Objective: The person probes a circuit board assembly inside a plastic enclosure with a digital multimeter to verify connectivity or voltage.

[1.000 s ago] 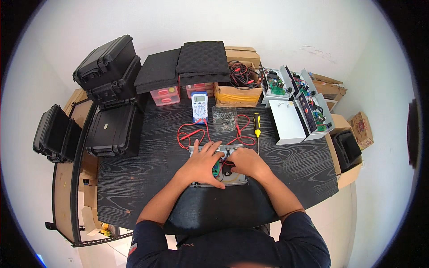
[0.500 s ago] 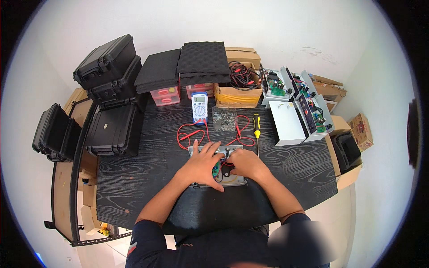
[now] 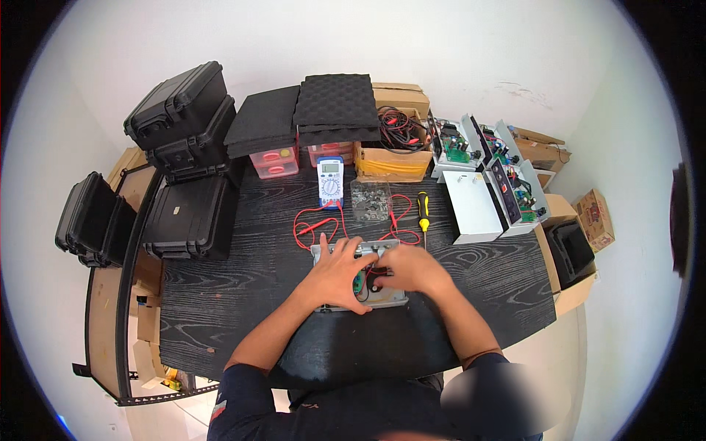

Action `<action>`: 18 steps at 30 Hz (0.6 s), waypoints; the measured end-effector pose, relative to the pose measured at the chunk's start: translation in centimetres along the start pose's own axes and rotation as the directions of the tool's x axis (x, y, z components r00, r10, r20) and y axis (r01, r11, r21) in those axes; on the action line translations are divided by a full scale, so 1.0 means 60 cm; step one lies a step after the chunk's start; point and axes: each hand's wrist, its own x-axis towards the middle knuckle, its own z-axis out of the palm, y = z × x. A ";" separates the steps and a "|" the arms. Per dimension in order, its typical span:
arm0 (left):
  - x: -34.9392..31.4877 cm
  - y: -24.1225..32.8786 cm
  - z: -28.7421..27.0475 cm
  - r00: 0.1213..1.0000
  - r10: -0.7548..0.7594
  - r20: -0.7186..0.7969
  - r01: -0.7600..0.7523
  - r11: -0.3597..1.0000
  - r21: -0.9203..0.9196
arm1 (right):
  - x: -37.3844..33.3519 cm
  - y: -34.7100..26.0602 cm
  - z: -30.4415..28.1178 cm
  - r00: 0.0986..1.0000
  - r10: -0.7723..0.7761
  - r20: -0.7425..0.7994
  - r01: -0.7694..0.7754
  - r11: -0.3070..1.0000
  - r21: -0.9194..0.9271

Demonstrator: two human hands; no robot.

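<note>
An open grey metal box (image 3: 382, 300) with a green circuit board inside lies on the black table (image 3: 220, 301) in front of me. My left hand (image 3: 337, 273) rests flat on the box's left half, fingers spread. My right hand (image 3: 409, 267) is curled over the box's right half, fingertips down inside among red wires; what it pinches is hidden. Red test leads (image 3: 316, 224) run from the box area to a blue and white multimeter (image 3: 330, 182) standing behind it.
A clear bag of small parts (image 3: 370, 201) and a yellow-handled screwdriver (image 3: 423, 207) lie behind the box. White open electronics enclosures (image 3: 485, 184) sit at the right, black hard cases (image 3: 187, 169) at the left, foam pads (image 3: 334, 103) and cardboard boxes (image 3: 393, 158) at the back.
Both hands stay on the grey box; the right hand's fingers have shifted slightly inside it. Nothing else has moved.
</note>
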 end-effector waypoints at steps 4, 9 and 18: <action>0.002 -0.015 -0.026 0.975 0.014 -0.223 -0.046 0.989 -0.140 | 0.010 0.032 -0.040 0.792 0.106 -0.602 0.148 0.923 0.357; 0.007 -0.038 0.008 0.825 0.028 -0.565 -0.288 0.881 -0.375 | 0.010 0.047 -0.040 0.747 0.341 -0.570 0.176 0.726 0.665; 0.018 -0.045 0.122 0.669 0.012 -0.743 -0.564 0.660 -0.497 | 0.020 0.025 -0.001 0.959 0.085 -0.269 0.178 0.558 0.810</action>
